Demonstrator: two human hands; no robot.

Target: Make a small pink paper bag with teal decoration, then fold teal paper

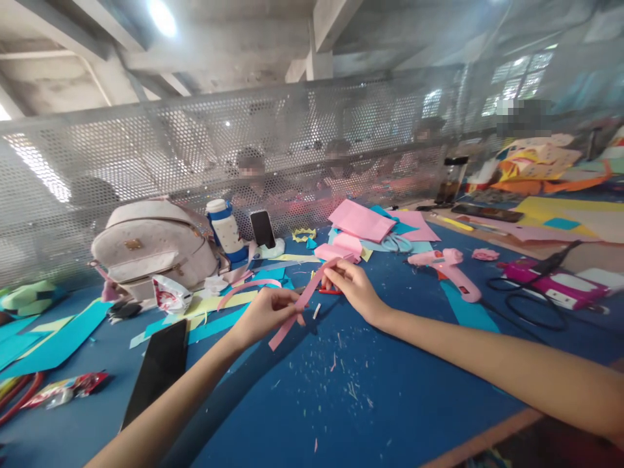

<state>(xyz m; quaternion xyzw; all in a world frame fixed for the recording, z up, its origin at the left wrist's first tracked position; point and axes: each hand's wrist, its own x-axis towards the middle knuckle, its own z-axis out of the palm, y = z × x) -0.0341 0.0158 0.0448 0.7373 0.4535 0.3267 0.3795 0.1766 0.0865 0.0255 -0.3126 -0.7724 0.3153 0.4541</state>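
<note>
— Two bare forearms (487,361) are seen nearest the camera; over what are they stretched?

— Over a broad, flat, blue tabletop (419,409), by which much of the lower view is filled.

— How is its far side bounded?

— By a long, grey, perforated metal screen (195,143), through which dim figures of people (338,156) can be made out.

— What is set out in front of that?

— On the left, a rounded, cream-coloured backpack (153,242) is stood near the screen. Nearer, a flat, black, rectangular device (158,364) is laid beside the left forearm. Toward the far side, folded pink paper sheets (361,220) are heaped, and just right of the backpack a white-and-blue cylindrical bottle (227,231) is stood upright.

— And on the right?

— A pale pink plastic glue gun (451,266) is laid on its side, beyond the right forearm.

— How are the hands occupied?

— By the left hand (268,315), a narrow pink paper strip (311,291) is pinched between thumb and fingers; by the right hand (355,289), its upper end is pinched. The strip is held slantwise above the tabletop, its lower end left free.

— Anything smaller?

— Below the strip a small white stick-like piece (316,311) is seen, and tiny pale shavings (353,390) are scattered nearer.
</note>
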